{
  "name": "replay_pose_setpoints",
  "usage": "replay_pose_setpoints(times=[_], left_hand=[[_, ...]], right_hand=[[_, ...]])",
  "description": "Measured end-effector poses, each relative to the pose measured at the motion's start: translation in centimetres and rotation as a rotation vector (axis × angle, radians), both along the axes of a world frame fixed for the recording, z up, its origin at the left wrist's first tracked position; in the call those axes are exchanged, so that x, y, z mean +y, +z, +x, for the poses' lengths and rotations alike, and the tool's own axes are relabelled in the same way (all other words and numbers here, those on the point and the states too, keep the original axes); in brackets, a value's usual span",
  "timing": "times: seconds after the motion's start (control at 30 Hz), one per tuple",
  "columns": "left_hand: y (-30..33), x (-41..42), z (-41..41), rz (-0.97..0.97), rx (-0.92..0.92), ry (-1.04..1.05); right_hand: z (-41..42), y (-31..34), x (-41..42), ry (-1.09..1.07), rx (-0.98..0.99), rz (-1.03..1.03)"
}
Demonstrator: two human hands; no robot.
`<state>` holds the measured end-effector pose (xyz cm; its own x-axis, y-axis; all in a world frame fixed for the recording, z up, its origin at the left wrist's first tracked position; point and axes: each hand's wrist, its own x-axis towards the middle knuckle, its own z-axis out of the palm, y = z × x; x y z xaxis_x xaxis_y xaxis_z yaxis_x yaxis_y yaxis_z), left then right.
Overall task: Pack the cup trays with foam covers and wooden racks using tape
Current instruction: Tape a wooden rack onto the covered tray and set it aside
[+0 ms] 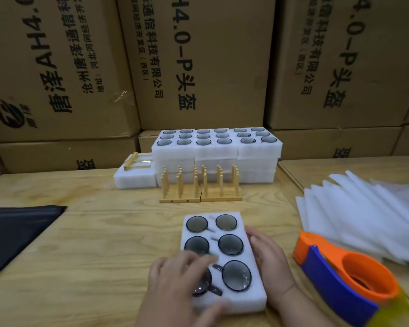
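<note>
The white foam cup tray [224,263] lies on the wooden table [92,256], near the front edge, with six dark glass cups [236,275] sitting in its round holes. The left hand [175,279] rests on top of the tray with fingers spread flat over the near-left cup, holding nothing. The right hand [269,258] lies with straight fingers against the tray's right side wall, touching it but not closing around it. Just right of this hand stands an orange and blue tape dispenser [345,272], and behind it a loose pile of thin white foam covers [364,215] fills the right part of the table. Behind the tray there is bare table, then two wooden racks [200,185] side by side with pegs upright. Behind them stand stacked cup trays [216,154], with another rack [137,161] lying on a lower foam block to their left. A dark sheet [14,234] covers the left edge. Cardboard boxes [198,62] form a wall at the back.
</note>
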<state>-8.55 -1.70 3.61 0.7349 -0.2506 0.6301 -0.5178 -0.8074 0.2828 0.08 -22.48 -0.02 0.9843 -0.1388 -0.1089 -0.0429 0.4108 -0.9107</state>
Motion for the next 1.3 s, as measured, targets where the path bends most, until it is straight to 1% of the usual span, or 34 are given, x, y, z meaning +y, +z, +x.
replay_pose_setpoints(times=[0.07, 0.1, 0.13, 0.23, 0.3, 0.4, 0.43, 0.5, 0.53, 0.63, 0.67, 0.73, 0.8, 0.87, 0.93, 1.0, 1.1, 1.13, 1.2, 1.23, 1.3], left_hand=[[-0.1, 1.5, 1.4, -0.309, 0.195, -0.012], [-0.4, 2.1, 2.2, -0.349, 0.239, 0.053], [-1.0, 2.4, 2.9, -0.367, 0.286, 0.123], [-1.6, 2.4, 4.4, -0.359, 0.438, 0.134], [-1.9, 2.4, 5.1, -0.304, 0.468, 0.200], [-2.5, 2.4, 6.1, -0.284, 0.584, 0.314], [-2.7, 2.3, 6.2, -0.270, 0.595, 0.329], [-2.9, 2.2, 6.0, -0.323, 0.593, 0.340], [-2.8, 2.3, 5.8, -0.385, 0.592, 0.358], [-2.3, 2.6, 5.8, -0.650, 0.558, 0.458], [-2.3, 2.8, 5.8, -0.696, 0.541, 0.477], [-2.3, 2.8, 5.7, -0.725, 0.521, 0.465], [-2.6, 2.9, 5.7, -0.647, 0.519, 0.433], [-3.0, 2.8, 5.9, -0.437, 0.538, 0.374], [-3.2, 2.9, 6.5, -0.220, 0.559, 0.349], [-3.3, 3.0, 7.2, -0.116, 0.590, 0.353], [-3.6, 3.2, 7.6, 0.001, 0.614, 0.347], [-3.6, 3.2, 7.6, 0.024, 0.614, 0.350], [-3.5, 3.2, 7.5, 0.027, 0.608, 0.348], [-3.5, 3.3, 7.6, 0.019, 0.603, 0.344], [-3.4, 3.3, 7.6, 0.029, 0.593, 0.342]], right_hand=[[-0.1, 0.2, 0.0, 0.040, -0.005, -0.003], [0.0, 0.3, 0.0, 0.057, -0.005, -0.004], [-0.1, 0.5, 0.0, 0.065, -0.003, -0.014], [-0.2, 1.0, 0.2, 0.080, -0.007, -0.080], [-0.4, 1.3, 0.2, 0.079, 0.000, -0.122], [-0.4, 1.3, 0.1, 0.068, 0.005, -0.159], [-0.3, 1.2, 0.1, 0.065, 0.005, -0.165], [-0.2, 1.1, 0.2, 0.058, 0.014, -0.165], [-0.2, 1.1, 0.2, 0.055, 0.014, -0.165], [-0.3, 1.2, 0.1, 0.038, 0.022, -0.156], [-0.4, 1.3, 0.1, 0.032, 0.030, -0.155], [-0.6, 1.7, 0.1, 0.013, 0.052, -0.158], [-0.7, 2.2, 0.3, 0.009, 0.090, -0.157], [-0.6, 3.1, 0.3, 0.038, 0.137, -0.166], [-0.5, 4.4, 0.0, 0.042, 0.131, -0.259], [-0.5, 6.6, -0.9, 0.010, 0.049, -0.365], [-0.6, 11.4, -4.0, 0.016, -0.174, -0.451], [-0.4, 13.2, -5.6, -0.015, -0.240, -0.510], [0.4, 16.0, -9.4, -0.178, -0.301, -0.653], [0.9, 17.0, -11.6, -0.283, -0.301, -0.721], [2.1, 17.7, -16.4, -0.495, -0.230, -0.864]])
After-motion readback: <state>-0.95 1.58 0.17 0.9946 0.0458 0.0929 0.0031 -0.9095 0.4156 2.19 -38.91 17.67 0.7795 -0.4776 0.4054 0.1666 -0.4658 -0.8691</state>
